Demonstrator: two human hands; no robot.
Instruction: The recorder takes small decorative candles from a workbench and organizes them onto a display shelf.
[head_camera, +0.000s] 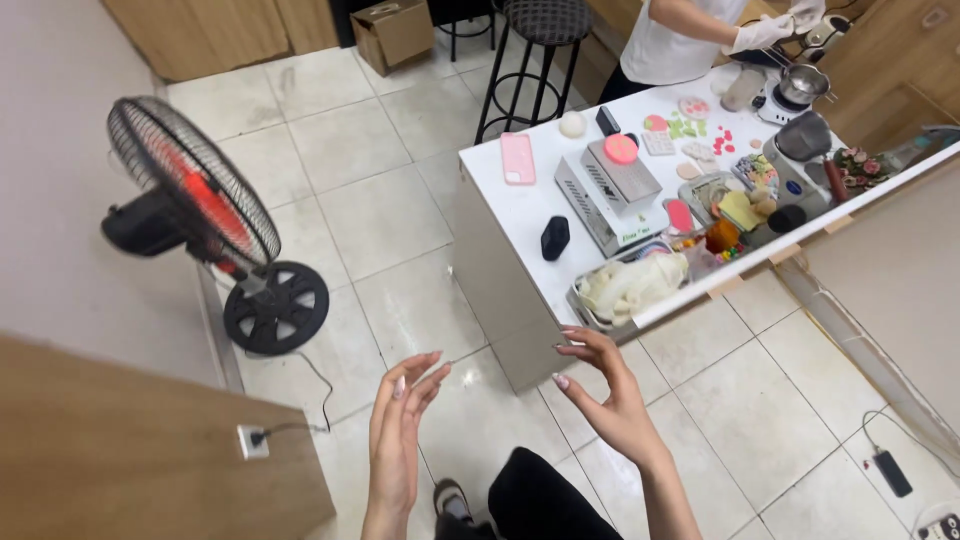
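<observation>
Nearest the camera, both hands hang in the air above the tiled floor (400, 200), holding nothing. The left hand (400, 420) is raised with fingers loosely spread and slightly curled; the right hand (605, 395) faces it, fingers apart, its tips just short of the near corner of the white tabletop (520, 215). The two hands stand apart from each other, palms turned roughly inward.

Closest to the right hand, at the tabletop's near end, a metal tray (590, 310) carries a bundle of pale cloth (630, 285), parked at the edge where it is easy to reach. Beyond it lie a small black device (555, 237), a grey box-shaped machine (610, 195) with a pink round piece (621, 149) on top, and a pink phone (518, 158) lying flat. Small coloured moulded pieces (700, 130) are spread out singly further along, seemingly so they stay separate.

To the left, a standing fan (195, 200) is plugged into a wall socket (252, 440). At the far end another person in white gloves (760, 35) works by a small pot (805, 82)
</observation>
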